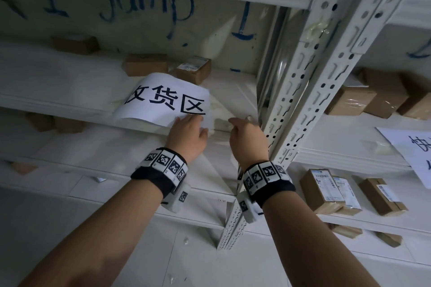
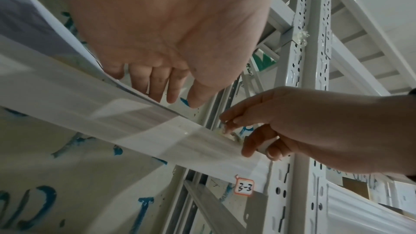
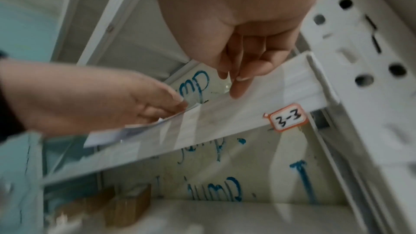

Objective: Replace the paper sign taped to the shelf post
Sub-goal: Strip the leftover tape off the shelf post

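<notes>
A white paper sign [image 1: 163,98] with large black characters lies curled on the shelf board [image 1: 58,91], left of the perforated shelf post [image 1: 300,81]. My left hand [image 1: 190,129] rests with straight fingers on the sign's near right corner; in the left wrist view its fingers [image 2: 157,86] lie flat beside the paper [image 2: 29,24]. My right hand [image 1: 241,123] is at the shelf's front beam [image 2: 139,131] next to the post. Its thumb and forefinger pinch a crumpled bit of clear tape [image 2: 228,132] stuck there, and the tape [image 3: 227,85] also shows in the right wrist view.
Old clear tape [image 1: 319,28] clings higher up the post. A "3-3" label [image 3: 286,119] sits on the beam below. Small cardboard boxes [image 1: 193,70] stand behind the sign and on the right-hand shelves [image 1: 349,100]. Another paper sign [image 1: 417,154] hangs at the far right.
</notes>
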Demonstrator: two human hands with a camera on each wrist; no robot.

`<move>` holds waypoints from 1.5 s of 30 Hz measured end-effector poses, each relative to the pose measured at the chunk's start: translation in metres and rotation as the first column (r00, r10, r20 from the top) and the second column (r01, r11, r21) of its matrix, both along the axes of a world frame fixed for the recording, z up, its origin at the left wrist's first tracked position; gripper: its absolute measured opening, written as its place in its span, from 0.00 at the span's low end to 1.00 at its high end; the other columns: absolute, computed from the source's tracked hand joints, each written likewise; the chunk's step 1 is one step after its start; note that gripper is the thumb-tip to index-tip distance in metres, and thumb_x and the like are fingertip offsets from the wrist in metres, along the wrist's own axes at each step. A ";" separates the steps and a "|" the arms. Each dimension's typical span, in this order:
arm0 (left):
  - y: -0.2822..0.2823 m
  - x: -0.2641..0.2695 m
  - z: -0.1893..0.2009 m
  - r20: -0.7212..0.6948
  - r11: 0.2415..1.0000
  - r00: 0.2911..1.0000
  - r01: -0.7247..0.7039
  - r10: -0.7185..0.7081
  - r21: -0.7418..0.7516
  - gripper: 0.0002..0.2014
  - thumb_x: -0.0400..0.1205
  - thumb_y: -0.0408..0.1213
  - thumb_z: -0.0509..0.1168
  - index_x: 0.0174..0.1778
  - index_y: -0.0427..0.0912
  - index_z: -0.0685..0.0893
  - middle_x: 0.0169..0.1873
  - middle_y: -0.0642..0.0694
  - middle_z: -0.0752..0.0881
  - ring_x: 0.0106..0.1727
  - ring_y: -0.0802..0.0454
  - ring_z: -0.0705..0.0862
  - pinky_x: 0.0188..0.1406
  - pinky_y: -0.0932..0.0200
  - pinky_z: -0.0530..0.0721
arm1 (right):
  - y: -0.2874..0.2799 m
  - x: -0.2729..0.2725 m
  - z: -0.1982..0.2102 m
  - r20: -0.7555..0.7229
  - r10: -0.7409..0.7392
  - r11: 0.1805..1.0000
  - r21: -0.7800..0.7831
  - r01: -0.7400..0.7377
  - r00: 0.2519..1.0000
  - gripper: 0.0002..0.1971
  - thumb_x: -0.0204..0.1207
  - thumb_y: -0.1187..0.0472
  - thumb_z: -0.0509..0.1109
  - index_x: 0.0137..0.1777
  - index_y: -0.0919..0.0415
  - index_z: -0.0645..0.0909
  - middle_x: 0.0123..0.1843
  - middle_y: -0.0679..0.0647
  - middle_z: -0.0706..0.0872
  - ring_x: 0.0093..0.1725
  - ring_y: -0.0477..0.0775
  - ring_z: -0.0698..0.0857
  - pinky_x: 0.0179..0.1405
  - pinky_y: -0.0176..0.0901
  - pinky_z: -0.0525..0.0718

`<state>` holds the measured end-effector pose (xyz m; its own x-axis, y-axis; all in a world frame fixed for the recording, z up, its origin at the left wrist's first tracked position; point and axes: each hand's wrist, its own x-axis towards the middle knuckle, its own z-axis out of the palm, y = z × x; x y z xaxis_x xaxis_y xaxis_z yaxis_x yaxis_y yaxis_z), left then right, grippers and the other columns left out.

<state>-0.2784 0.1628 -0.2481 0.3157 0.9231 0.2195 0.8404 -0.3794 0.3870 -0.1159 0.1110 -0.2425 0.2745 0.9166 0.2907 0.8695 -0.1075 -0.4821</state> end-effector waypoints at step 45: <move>-0.027 0.163 0.162 0.561 0.770 0.702 -0.030 -0.438 0.638 0.12 0.80 0.25 0.76 0.58 0.37 0.91 0.59 0.47 0.86 0.54 0.61 0.83 0.58 0.66 0.87 | -0.037 0.104 0.174 0.224 -0.170 0.778 0.628 -0.009 0.960 0.10 0.82 0.60 0.72 0.62 0.58 0.87 0.57 0.56 0.85 0.44 0.63 0.89 0.31 0.48 0.80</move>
